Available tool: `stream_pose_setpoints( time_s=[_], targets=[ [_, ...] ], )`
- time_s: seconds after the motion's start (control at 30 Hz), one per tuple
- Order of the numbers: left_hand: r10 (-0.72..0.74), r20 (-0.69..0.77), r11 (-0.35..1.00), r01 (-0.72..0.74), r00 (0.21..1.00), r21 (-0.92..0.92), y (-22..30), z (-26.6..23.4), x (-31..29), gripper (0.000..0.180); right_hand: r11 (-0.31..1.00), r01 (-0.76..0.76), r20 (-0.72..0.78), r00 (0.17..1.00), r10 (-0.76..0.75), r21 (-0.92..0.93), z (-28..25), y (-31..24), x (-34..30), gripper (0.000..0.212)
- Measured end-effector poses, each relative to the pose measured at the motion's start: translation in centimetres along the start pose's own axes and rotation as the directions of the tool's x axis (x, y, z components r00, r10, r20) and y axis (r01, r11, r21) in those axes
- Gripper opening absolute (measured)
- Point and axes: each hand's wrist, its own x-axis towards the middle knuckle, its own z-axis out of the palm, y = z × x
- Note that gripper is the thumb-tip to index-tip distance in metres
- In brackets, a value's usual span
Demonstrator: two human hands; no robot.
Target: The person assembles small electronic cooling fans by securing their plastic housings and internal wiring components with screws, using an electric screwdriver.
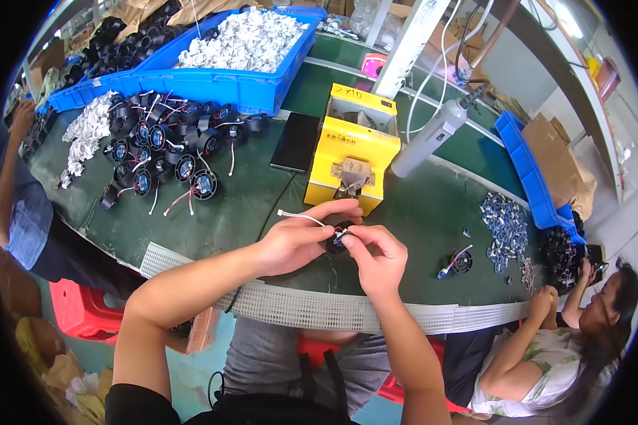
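Lettering (354, 139) on yellow machine (326, 159), black fan (334, 245) between left fingers (317, 233) and right fingers (376, 235)

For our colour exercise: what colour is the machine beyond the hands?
The machine is yellow, best seen in the head view.

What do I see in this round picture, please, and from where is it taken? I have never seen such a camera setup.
There is no robot: a person works with bare hands. A wide fisheye camera on the head looks down, so straight edges bend. The left hand and right hand hold a small black round part with a thin cable. On the green table, a yellow machine stands ahead. To the left lie black round parts and white pieces, before a blue bin; to the right, small blue parts.
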Motion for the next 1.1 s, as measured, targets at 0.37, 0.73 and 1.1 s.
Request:
stream_pose_setpoints(
  time_s=[0.37, 0.73, 1.1],
  targets=[
    [-0.008, 0.055, 1.0, 0.007, 0.998, 0.01, -0.4, 0.4, -0.1, 0.058, 0.993, 0.051, -0.073, 0.996, -0.058, -0.103, 0.8, -1.1, 0.5, 0.041],
    [-0.122, -0.301, 0.824, 0.265, 0.946, 0.501, 0.1, -1.2, -0.1, 0.037, 0.956, 0.088, -0.344, 0.921, -0.185, -0.279, -1.3, 1.0, 4.9, 0.055],
    [-0.261, -0.434, 0.813, 0.439, 0.862, 0.383, 0.3, -1.4, 0.4, 0.037, 0.959, 0.151, -0.244, 0.965, -0.091, 0.239, 1.0, -3.7, 11.9, 0.05]
  ],
)
